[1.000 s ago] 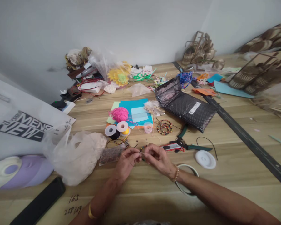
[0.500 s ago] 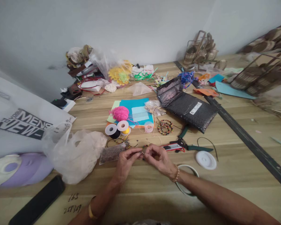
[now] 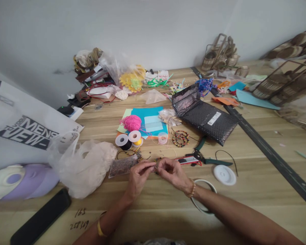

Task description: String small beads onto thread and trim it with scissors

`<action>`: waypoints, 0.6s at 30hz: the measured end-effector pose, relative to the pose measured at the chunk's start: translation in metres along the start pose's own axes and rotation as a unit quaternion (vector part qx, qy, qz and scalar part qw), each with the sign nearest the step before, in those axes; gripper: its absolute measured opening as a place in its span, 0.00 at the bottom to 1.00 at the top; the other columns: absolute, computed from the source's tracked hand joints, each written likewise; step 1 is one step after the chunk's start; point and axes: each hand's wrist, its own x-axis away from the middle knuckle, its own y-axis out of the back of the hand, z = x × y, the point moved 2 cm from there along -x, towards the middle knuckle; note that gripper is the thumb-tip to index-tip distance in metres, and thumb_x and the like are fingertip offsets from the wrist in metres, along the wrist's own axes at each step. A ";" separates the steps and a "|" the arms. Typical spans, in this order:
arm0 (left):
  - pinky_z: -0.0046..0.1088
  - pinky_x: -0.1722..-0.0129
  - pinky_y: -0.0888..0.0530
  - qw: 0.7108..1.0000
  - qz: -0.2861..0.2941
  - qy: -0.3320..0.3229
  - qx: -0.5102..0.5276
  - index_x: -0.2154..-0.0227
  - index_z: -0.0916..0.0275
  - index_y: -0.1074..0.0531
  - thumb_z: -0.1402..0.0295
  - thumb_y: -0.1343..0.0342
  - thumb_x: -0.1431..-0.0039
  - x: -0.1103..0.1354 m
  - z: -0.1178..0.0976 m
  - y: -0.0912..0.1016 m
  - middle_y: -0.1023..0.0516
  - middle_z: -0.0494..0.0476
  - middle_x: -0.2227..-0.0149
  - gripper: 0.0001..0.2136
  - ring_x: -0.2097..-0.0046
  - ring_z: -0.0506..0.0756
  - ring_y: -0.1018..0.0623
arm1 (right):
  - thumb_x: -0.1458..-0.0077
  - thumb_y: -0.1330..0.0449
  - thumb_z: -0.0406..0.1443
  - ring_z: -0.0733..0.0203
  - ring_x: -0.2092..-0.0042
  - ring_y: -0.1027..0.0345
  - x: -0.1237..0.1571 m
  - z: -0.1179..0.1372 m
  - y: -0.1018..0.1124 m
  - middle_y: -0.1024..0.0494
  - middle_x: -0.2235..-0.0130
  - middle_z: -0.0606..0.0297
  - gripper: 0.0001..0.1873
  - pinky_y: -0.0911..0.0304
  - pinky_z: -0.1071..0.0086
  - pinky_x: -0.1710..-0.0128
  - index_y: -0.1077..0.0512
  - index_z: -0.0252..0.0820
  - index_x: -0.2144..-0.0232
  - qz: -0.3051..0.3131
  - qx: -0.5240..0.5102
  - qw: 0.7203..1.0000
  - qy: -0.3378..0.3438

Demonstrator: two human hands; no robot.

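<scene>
1. The left hand (image 3: 138, 177) and right hand (image 3: 173, 173) meet fingertip to fingertip above the wooden table (image 3: 153, 211), both pinched narrow.
2. Between them sits a thin needle or wire (image 3: 155, 166) with small beads, too small to tell apart; its long axis runs left to right.
3. Both hands lie equally close to it.
4. A bead packet (image 3: 122, 166) lies just left; pliers (image 3: 206, 159) lie right.

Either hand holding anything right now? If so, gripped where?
Both hands pinch something tiny between thumb and fingertips where they meet: left hand, right hand. It looks like a thin cord or bead, but it is too small to identify.
</scene>
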 end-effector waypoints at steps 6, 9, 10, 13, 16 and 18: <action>0.24 0.67 0.25 1.000 0.003 -0.012 -0.003 0.68 0.63 0.20 0.74 0.41 0.48 0.001 0.001 0.001 0.20 0.58 0.68 0.07 0.67 0.52 0.22 | 0.49 0.41 0.43 0.69 0.76 0.46 0.000 0.002 0.000 0.35 0.77 0.69 0.14 0.48 0.75 0.76 0.35 0.38 0.76 0.003 -0.003 1.000 -0.011; 0.24 0.67 0.25 1.000 0.006 -0.018 -0.001 0.68 0.62 0.20 0.75 0.41 0.48 0.001 0.001 0.000 0.20 0.57 0.68 0.07 0.66 0.52 0.22 | 0.50 0.40 0.42 0.69 0.76 0.46 0.000 0.002 0.000 0.36 0.77 0.69 0.14 0.48 0.75 0.76 0.35 0.38 0.76 0.003 -0.004 1.000 -0.018; 0.24 0.67 0.25 1.000 0.008 -0.018 -0.001 0.68 0.62 0.20 0.75 0.41 0.48 0.001 0.000 0.000 0.20 0.58 0.68 0.07 0.66 0.52 0.22 | 0.50 0.40 0.42 0.70 0.76 0.46 0.000 0.002 0.000 0.36 0.77 0.69 0.13 0.48 0.75 0.76 0.35 0.38 0.76 0.004 -0.004 1.000 -0.019; 0.24 0.66 0.25 1.000 0.012 -0.018 -0.005 0.68 0.62 0.20 0.75 0.41 0.48 0.001 -0.001 0.000 0.21 0.58 0.67 0.07 0.65 0.52 0.22 | 0.51 0.40 0.42 0.70 0.76 0.46 -0.001 0.002 0.000 0.36 0.77 0.69 0.13 0.48 0.75 0.76 0.35 0.38 0.76 0.001 -0.006 1.000 -0.016; 0.24 0.65 0.26 1.000 0.016 -0.022 -0.009 0.68 0.62 0.20 0.75 0.42 0.48 0.002 -0.002 0.000 0.21 0.58 0.67 0.07 0.65 0.52 0.22 | 0.51 0.40 0.42 0.70 0.76 0.46 -0.001 0.001 0.000 0.36 0.78 0.70 0.13 0.47 0.75 0.77 0.35 0.38 0.76 -0.003 -0.010 1.000 -0.015; 0.24 0.66 0.26 0.999 0.018 -0.025 -0.011 0.68 0.62 0.20 0.76 0.42 0.48 0.002 -0.001 0.000 0.21 0.57 0.68 0.07 0.65 0.52 0.23 | 0.51 0.40 0.42 0.69 0.76 0.46 -0.002 0.000 0.000 0.36 0.78 0.70 0.13 0.48 0.75 0.77 0.35 0.38 0.76 -0.006 -0.009 1.000 -0.016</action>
